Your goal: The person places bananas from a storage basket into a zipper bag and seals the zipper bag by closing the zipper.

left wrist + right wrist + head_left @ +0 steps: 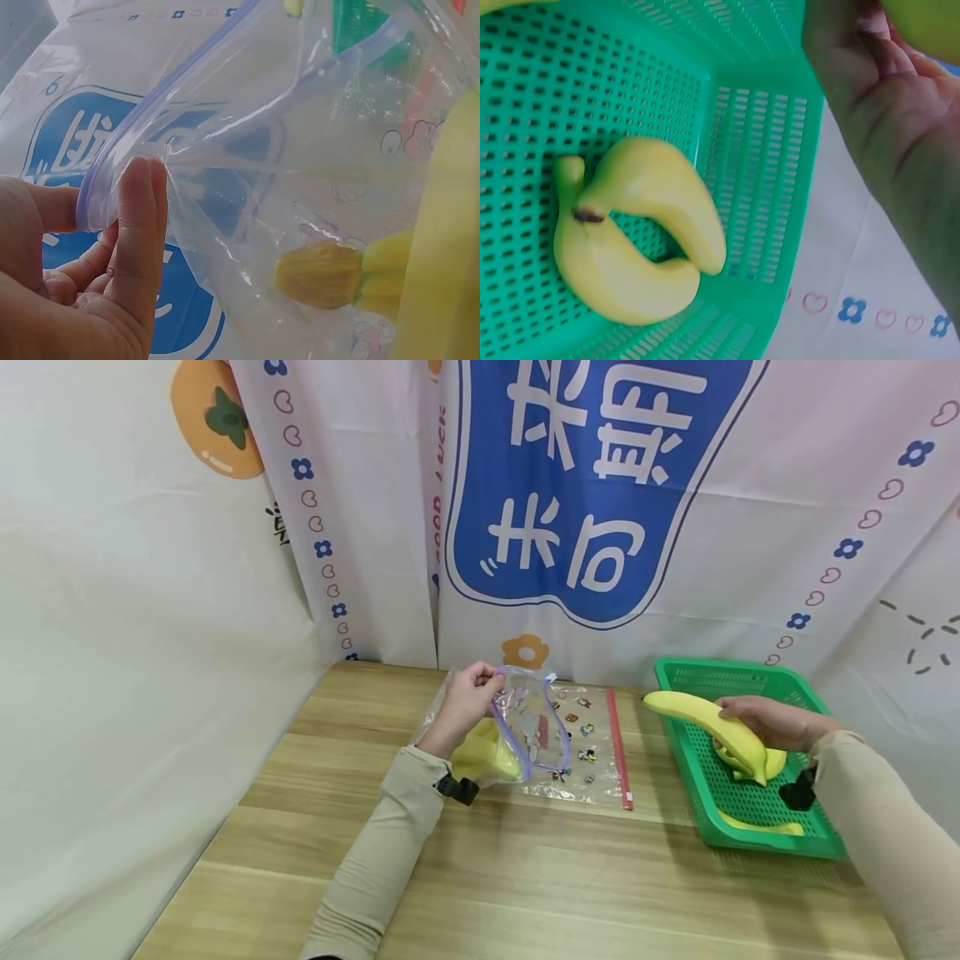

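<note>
My left hand pinches the purple-edged rim of a clear zip bag, whose mouth gapes toward the right. Inside that bag lie yellow bananas; a brown-tipped banana end shows through the plastic in the left wrist view. With my right hand I hold a banana over the green basket. Two curved bananas rest on the basket floor, and another banana lies along its near side.
A second clear bag with cartoon prints and a red slider strip lies flat on the wooden table, beneath and right of the held bag. Behind the table hangs a printed cloth. The basket stands at the table's right.
</note>
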`<state>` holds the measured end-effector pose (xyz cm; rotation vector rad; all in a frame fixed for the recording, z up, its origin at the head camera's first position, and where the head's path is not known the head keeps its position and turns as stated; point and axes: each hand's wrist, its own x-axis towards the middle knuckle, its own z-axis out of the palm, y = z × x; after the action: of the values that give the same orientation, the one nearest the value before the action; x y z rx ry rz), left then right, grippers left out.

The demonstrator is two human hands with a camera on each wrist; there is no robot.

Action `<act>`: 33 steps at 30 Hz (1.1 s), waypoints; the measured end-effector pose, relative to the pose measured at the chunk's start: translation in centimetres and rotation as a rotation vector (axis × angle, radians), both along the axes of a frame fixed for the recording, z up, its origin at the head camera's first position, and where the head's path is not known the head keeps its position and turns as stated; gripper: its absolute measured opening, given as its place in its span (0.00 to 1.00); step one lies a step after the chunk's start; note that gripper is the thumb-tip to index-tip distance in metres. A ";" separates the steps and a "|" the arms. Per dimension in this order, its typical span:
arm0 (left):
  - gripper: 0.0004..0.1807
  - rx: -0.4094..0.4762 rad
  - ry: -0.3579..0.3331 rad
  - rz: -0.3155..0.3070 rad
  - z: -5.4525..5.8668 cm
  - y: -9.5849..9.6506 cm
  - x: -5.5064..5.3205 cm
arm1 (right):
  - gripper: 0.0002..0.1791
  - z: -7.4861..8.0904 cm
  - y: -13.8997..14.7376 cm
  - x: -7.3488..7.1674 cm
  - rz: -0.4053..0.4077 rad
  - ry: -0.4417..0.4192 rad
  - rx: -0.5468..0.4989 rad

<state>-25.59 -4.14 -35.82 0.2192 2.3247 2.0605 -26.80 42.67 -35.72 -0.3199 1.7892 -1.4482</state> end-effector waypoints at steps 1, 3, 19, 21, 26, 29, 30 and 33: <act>0.08 0.000 -0.001 0.000 0.0 0.0 0.0 | 0.17 0.0 -0.3 0.0 -0.009 0.010 0.014; 0.08 0.000 -0.001 0.000 0.0 0.0 0.0 | 0.20 0.1 -0.9 0.1 -0.026 0.033 0.035; 0.07 -0.003 -0.007 0.003 0.0 0.2 0.0 | 0.23 1.3 -7.2 1.4 -0.011 0.191 0.076; 0.07 -0.007 -0.008 0.008 0.0 0.2 0.0 | 0.22 1.5 -8.0 1.6 -0.001 0.191 0.065; 0.07 -0.012 -0.005 0.020 0.0 0.2 0.0 | 0.23 1.8 -10.0 2.1 0.005 0.185 0.058; 0.07 -0.005 -0.007 0.022 0.0 0.2 0.1 | 0.24 1.8 -11.2 2.4 0.010 0.184 0.060; 0.07 -0.002 -0.009 0.023 0.0 0.2 0.2 | 0.25 1.8 -11.6 2.5 0.013 0.183 0.059; 0.07 0.004 -0.012 0.021 0.1 0.2 0.3 | 0.27 1.7 -13.0 3.0 0.034 0.180 0.050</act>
<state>-25.31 -3.89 -35.72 0.1835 2.3261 2.0705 -23.80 29.70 -33.99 -0.4650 1.9499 -1.3851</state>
